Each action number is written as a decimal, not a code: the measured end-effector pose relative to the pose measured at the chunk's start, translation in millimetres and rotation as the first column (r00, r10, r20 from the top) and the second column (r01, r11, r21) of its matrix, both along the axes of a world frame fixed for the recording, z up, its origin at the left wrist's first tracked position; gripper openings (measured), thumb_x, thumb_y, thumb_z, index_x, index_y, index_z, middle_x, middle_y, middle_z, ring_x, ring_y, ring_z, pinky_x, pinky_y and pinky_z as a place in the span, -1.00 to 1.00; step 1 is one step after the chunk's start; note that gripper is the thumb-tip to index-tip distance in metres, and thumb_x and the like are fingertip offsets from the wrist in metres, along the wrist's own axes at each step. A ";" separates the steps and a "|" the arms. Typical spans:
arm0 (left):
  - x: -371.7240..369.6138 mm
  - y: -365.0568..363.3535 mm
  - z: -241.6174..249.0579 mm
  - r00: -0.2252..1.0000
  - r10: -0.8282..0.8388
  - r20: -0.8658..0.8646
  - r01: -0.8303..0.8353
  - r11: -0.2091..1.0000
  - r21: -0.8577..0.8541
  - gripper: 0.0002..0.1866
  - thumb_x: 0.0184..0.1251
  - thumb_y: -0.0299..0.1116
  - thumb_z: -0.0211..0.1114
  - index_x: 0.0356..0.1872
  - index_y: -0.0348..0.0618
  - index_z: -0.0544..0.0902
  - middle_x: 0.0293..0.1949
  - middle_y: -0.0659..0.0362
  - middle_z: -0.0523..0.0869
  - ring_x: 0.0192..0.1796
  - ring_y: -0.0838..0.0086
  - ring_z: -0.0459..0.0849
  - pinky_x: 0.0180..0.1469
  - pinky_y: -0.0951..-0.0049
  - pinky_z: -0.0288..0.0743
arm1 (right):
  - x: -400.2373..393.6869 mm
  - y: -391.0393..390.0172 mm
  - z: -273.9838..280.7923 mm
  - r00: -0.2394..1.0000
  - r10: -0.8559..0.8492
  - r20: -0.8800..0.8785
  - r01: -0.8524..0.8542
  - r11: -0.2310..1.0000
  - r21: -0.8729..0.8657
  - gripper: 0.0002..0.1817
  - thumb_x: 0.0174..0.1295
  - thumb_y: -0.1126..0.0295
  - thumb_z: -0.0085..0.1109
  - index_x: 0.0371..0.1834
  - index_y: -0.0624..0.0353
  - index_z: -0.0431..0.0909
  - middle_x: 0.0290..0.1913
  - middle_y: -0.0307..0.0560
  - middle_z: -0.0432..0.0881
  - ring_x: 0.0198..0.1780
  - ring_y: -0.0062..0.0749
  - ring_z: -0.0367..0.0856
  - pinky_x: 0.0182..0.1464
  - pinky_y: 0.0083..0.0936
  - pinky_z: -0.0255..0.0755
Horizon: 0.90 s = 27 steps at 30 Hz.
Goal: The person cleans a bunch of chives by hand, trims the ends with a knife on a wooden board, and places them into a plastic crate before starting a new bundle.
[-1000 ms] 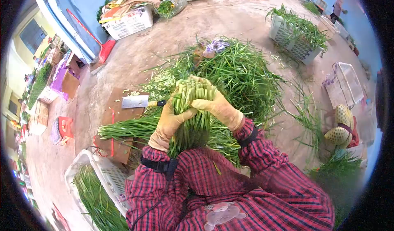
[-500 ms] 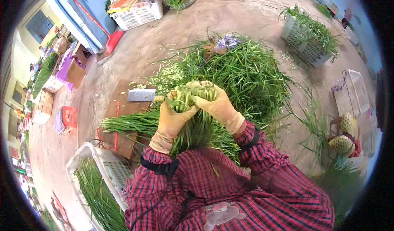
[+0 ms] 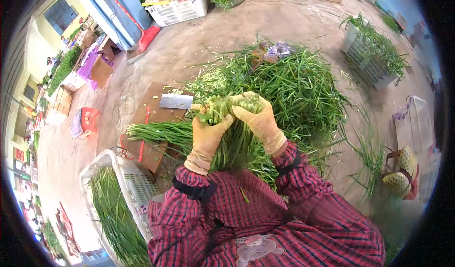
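Both hands wear pale yellow gloves. My left hand (image 3: 207,141) is wrapped around the left side of a bunch of garlic chives (image 3: 218,109), its pale cut ends facing up. Closed on the right side of the same bunch is my right hand (image 3: 259,126), and the green leaves hang down between the wrists. A cleaver (image 3: 176,101) lies on a brown board (image 3: 155,113) left of the bunch, its handle end close to my left hand. More chives (image 3: 161,132) lie across that board. Behind the hands spreads a large heap of loose green leaves (image 3: 303,89).
A white crate (image 3: 124,187) of long chives stands at the lower left. Another crate (image 3: 365,58) of greens is at the upper right. A red stool (image 3: 89,120), a red dustpan (image 3: 149,37) and a patterned cushioned seat (image 3: 400,172) are farther out. Trimmings litter the floor.
The whole view has shifted, so surroundings appear farther right. Both hands still grip the bunch, with its cut ends seen at a slightly different angle.
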<state>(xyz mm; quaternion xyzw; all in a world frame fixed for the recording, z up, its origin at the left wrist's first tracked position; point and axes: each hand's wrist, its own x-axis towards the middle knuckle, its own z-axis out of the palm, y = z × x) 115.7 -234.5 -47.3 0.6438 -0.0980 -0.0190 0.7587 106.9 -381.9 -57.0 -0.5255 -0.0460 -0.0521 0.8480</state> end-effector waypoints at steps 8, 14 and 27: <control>-27.3 -1.3 -12.7 0.993 0.110 -0.042 -0.113 0.989 -0.093 -0.62 0.13 -0.57 0.45 0.01 -0.27 0.60 -0.10 0.22 0.71 -0.09 0.58 0.65 0.00 0.52 0.53 | -12.9 -6.6 -3.1 0.991 0.106 0.080 -0.108 0.994 0.026 -0.73 0.16 0.63 0.29 -0.06 0.29 0.56 -0.11 -0.19 0.69 -0.12 -0.60 0.63 -0.02 -0.62 0.54; -30.6 5.7 -9.9 0.999 0.025 -0.045 -0.024 0.999 0.023 -0.68 0.13 -0.55 0.43 -0.06 -0.26 0.63 -0.15 0.25 0.72 -0.15 0.60 0.65 -0.01 0.56 0.52 | -26.2 -7.5 -2.6 0.998 0.049 0.026 -0.045 0.990 -0.130 -0.80 0.16 0.60 0.32 -0.15 0.23 0.59 -0.15 -0.23 0.71 -0.17 -0.67 0.62 -0.05 -0.64 0.52; -23.7 -4.5 4.2 0.996 0.088 0.030 -0.090 0.993 0.080 -0.57 0.11 -0.49 0.40 0.06 -0.30 0.58 -0.17 0.23 0.73 -0.14 0.58 0.67 -0.08 0.53 0.57 | -31.2 -4.5 9.1 0.973 -0.178 0.147 0.210 0.949 -0.235 -0.86 0.19 0.59 0.30 -0.21 0.18 0.60 -0.24 -0.27 0.69 -0.26 -0.66 0.59 -0.14 -0.68 0.48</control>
